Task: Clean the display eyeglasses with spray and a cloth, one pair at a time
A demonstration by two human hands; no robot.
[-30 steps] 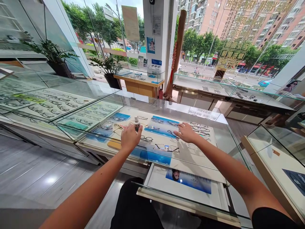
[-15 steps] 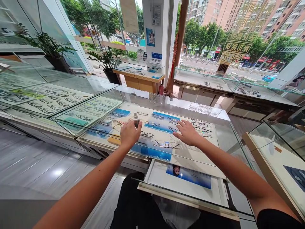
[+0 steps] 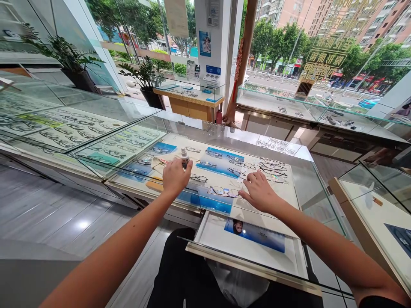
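My left hand point(image 3: 176, 175) is wrapped round a small spray bottle point(image 3: 184, 155) with a clear top and dark label, upright over the glass counter. Beside that hand lie a pale cloth point(image 3: 156, 163) and a yellow-orange item point(image 3: 154, 184). My right hand point(image 3: 257, 188) hovers with fingers partly spread and nothing visible in it, near the right end of a thin-framed pair of glasses point(image 3: 221, 192). Dark-framed glasses point(image 3: 199, 178) lie between the hands. More glasses rest on a blue card point(image 3: 213, 166) further back.
An open drawer point(image 3: 208, 233) holding a blue printed card point(image 3: 257, 236) juts out before my lap. Glass cases of eyeglasses point(image 3: 73, 124) extend left. Another glass case point(image 3: 359, 192) stands right. Potted plants point(image 3: 149, 81) and a wooden display table point(image 3: 189, 104) are beyond the counter.
My right hand has moved slightly right and toward me, away from the blue card. My left hand stays around the bottle. The view has shifted slightly.
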